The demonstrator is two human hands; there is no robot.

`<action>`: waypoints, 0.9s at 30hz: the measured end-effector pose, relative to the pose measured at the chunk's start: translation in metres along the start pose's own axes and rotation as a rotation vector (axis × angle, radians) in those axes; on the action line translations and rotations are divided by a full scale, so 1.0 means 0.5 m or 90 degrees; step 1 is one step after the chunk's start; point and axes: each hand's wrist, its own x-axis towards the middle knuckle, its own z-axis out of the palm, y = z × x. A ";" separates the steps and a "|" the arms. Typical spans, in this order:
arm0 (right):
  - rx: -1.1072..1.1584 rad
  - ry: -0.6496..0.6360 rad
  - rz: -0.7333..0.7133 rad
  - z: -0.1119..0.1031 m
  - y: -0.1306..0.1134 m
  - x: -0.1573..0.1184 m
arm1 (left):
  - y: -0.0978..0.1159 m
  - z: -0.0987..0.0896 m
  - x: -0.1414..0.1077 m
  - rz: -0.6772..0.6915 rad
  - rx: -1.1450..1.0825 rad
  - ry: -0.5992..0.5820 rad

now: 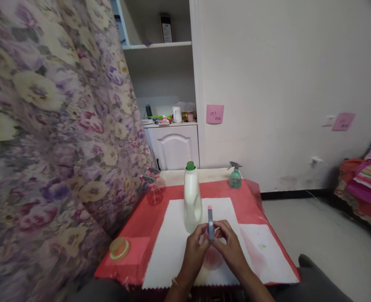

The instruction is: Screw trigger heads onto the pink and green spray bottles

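Observation:
A pink spray bottle (212, 259) with a grey trigger head (211, 226) and a pink nozzle tip stands near the table's front, the nozzle pointing away from me. My left hand (196, 247) closes on the left of the bottle's neck, just under the head. On the neck's other side, my right hand (228, 243) has its thumb and fingers pressed in the same way. Much of the neck is hidden by my fingers. Just beyond my hands rises a pale green jug (192, 197) with a green cap (190, 165).
A white cloth (165, 251) covers part of the red tabletop (135, 239). Two pink spray bottles (154, 195) stand at the back left, a green spray bottle (235, 179) at the back right. A tape roll (119, 249) lies front left. Beside the table hangs a floral curtain (62, 147).

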 end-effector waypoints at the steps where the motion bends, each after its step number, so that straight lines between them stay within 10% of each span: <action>1: -0.004 0.000 0.006 0.003 0.000 0.002 | 0.000 0.000 -0.001 0.001 -0.005 0.002; 16: -0.114 -0.090 -0.029 -0.009 0.001 0.018 | -0.022 -0.023 -0.022 -0.007 0.015 -0.002; 27: -0.145 -0.059 -0.042 -0.008 -0.003 0.019 | 0.065 -0.003 0.042 -0.066 0.095 0.103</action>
